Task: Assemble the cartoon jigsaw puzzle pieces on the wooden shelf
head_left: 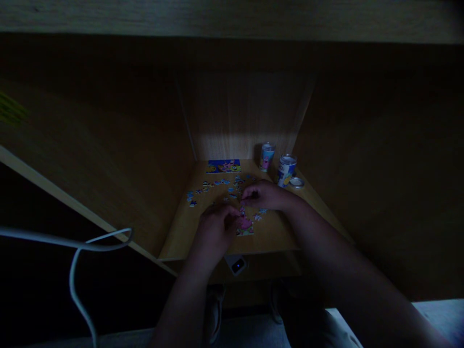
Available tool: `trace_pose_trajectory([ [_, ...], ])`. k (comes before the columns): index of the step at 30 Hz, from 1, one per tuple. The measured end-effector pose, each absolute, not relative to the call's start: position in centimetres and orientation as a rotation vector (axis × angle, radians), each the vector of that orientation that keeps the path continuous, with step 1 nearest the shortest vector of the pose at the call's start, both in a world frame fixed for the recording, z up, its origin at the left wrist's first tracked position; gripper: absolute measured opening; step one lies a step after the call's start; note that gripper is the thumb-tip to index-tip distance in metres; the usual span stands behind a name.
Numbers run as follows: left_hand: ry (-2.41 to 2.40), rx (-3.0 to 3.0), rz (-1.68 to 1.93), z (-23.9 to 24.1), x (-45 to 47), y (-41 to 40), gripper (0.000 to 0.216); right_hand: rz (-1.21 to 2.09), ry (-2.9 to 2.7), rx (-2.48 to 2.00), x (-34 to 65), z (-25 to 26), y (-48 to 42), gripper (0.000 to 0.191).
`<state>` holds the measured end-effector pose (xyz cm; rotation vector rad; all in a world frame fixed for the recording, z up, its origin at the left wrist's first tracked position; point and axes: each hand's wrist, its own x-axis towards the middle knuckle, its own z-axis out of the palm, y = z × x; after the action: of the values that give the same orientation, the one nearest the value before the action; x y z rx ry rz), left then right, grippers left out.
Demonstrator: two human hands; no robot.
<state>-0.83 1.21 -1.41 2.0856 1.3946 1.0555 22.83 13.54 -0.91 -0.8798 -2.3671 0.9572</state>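
Low in the wooden compartment, a small joined patch of jigsaw puzzle (245, 224), mostly pink with a greenish lower edge, lies on the board. My left hand (217, 223) is at its left side, fingers closed in a pinch with the tips on its upper left edge. Just above the patch, my right hand (267, 194) pinches a small puzzle piece (242, 203), partly hidden by the fingertips. Loose puzzle pieces (222, 182) lie scattered in an arc beyond and to the left of my hands. A few more pieces (257, 217) sit right of the patch. The light is dim.
A colourful cartoon picture (224, 166) lies at the back. Two printed cans (267, 157) stand at the back right, with a round lid (297, 182) beside the nearer one. A device with a lit dot (238, 266) is below the shelf edge. A white cable (74, 270) hangs at left.
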Motion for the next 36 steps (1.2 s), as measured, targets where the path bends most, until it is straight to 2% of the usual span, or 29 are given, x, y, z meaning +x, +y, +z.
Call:
trace_pose_trajectory([
  [7, 1.256, 1.669, 1.161, -1.3, -1.7, 1.4, 0.013, 0.995, -2.309, -0.887, 22.4, -0.4, 13.0, 0.047],
  [20, 1.291, 1.525, 1.239, -0.9, -1.8, 1.5, 0.016, 1.218, -2.280, -0.820, 22.5, 0.9, 12.3, 0.056],
  [26, 1.286, 1.490, 1.237, -0.7, -1.7, 1.5, 0.020, 1.441, -2.228, -0.765, 22.2, 1.2, 11.9, 0.052],
  [36, 1.312, 1.577, 1.250, -0.9, -1.7, 1.6, 0.019, 1.442, -2.187, -0.786, 22.2, 1.0, 11.9, 0.042],
])
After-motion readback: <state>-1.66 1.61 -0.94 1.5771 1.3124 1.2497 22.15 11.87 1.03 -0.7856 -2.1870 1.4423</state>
